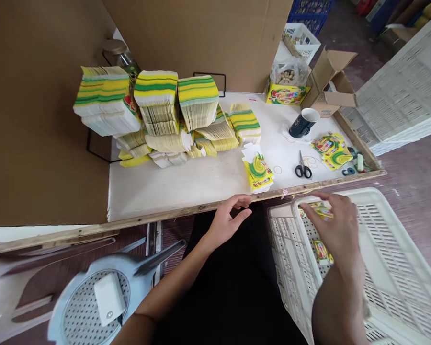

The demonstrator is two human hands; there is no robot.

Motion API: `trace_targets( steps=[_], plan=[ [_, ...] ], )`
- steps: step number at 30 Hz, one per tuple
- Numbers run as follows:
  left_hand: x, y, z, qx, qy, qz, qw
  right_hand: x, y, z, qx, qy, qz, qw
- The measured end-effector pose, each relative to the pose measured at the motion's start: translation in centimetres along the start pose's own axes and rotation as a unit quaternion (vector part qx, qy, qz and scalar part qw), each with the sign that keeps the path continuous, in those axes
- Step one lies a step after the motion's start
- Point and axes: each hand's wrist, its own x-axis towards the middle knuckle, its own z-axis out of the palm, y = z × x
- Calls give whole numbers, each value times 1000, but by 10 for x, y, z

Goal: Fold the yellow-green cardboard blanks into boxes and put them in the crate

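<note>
My left hand (227,221) hovers at the table's front edge with fingers curled and thumb apart, holding nothing. Just beyond it lies a small pile of flat yellow-green cartons (259,171). My right hand (341,229) is over the white plastic basket (377,211), thumb and fingers spread, nothing visible between them. Below that hand, a few small yellow packs (320,251) show inside the basket, partly hidden by the hand and arm.
Stacks of flat cartons (156,88) line the back of the white table (143,187). Scissors (303,167), a dark mug (303,123), more cartons (332,149) and an open cardboard box (332,91) are at the right. A blue-grey stool (72,268) bearing a white device (109,298) stands lower left.
</note>
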Motion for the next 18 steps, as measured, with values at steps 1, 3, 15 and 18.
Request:
trace_targets(
  steps=[1,3,15,18],
  plan=[
    [0,0,1,-7,-2,-3,1000,6,0,14,33,-7,0,999],
    [0,1,4,-21,-14,-2,1000,20,-5,50,81,-34,10,996],
    [-29,-24,-28,14,-77,-95,992,38,-17,108,407,-21,203,890],
    [-14,-21,-26,-96,13,-55,994,13,-42,92,553,-93,223,797]
  ],
)
